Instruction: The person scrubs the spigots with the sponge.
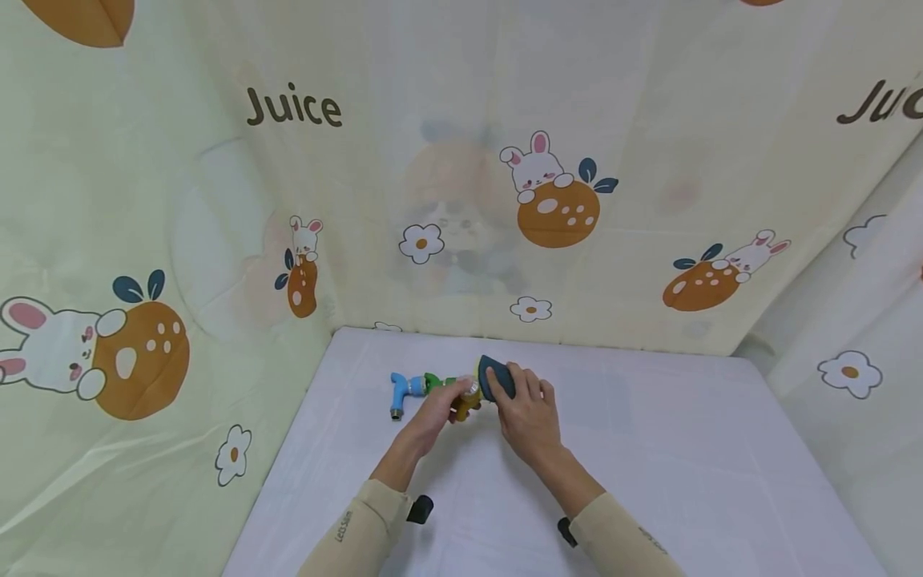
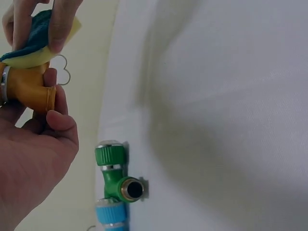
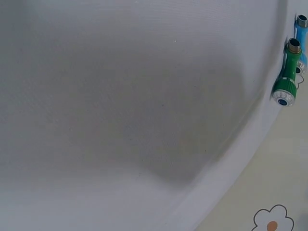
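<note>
In the head view my left hand (image 1: 433, 413) holds an orange plastic tap (image 2: 31, 86) with a silver ring, up off the table. Its fingers curl round the tap's spout in the left wrist view. My right hand (image 1: 532, 415) grips a sponge (image 1: 497, 380), dark blue on one face and yellow on the other. The sponge's yellow side lies against the top of the orange tap. Left of the hands, a green tap (image 2: 113, 180) and a light blue tap (image 1: 401, 388) lie in a row on the table, their metal-tipped outlets pointing toward me.
A white cloth covers the table (image 1: 649, 457). Behind it and at the left hang cream curtains (image 1: 433, 96) printed with rabbits, oranges and flowers. Another pale curtain (image 1: 865, 320) hangs along the right side. Dark straps (image 1: 421, 510) show at both sleeve cuffs.
</note>
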Motion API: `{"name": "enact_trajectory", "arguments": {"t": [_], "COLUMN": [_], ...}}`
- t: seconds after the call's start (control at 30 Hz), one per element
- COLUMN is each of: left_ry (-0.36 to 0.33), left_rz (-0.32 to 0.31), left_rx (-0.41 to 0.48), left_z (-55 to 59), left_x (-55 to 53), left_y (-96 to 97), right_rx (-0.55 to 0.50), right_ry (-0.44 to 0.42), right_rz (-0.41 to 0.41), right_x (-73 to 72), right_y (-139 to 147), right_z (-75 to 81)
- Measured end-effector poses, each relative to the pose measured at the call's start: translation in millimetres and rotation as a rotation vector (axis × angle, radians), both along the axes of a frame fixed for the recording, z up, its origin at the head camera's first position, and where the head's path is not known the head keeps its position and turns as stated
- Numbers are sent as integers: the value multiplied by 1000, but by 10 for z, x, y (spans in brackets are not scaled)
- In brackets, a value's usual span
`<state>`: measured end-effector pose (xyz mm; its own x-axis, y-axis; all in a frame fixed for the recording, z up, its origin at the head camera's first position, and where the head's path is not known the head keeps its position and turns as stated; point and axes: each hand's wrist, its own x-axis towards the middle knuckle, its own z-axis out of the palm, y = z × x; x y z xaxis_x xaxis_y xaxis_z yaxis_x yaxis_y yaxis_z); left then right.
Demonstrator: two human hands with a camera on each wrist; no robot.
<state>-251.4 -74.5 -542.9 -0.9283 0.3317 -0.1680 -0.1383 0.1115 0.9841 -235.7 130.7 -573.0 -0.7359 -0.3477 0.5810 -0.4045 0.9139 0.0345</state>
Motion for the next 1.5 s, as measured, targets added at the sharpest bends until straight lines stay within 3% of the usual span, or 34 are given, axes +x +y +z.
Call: {"name": "enact_trajectory", "arguments": {"t": [0.2, 0.6, 0.93, 1.1, 1.2, 1.4, 1.5], "left_ry": [51, 126, 176, 178, 184, 118, 89], "left_rz": [-14, -27, -75, -146, -113, 15, 67], "left_rx": [-144, -235, -261, -170, -152, -124, -84], "left_z": [15, 29, 34, 148, 203, 167, 135], "left_x": [24, 42, 41, 77, 71, 62, 55], "left_y": [13, -20, -55, -30, -5, -22, -32], "right_rx": [13, 11, -137, -268, -414, -764, -859], "right_ry": [-30, -74, -263, -397, -463, -577, -583], "right_rz": [-27, -92, -178, -247, -232, -83, 43], "right_x": [-13, -51, -122, -158, -157, -149, -116], "right_y": [18, 33, 133, 330, 386, 319, 230], "right_z": [-10, 8, 9, -136, -186, -109, -24]}}
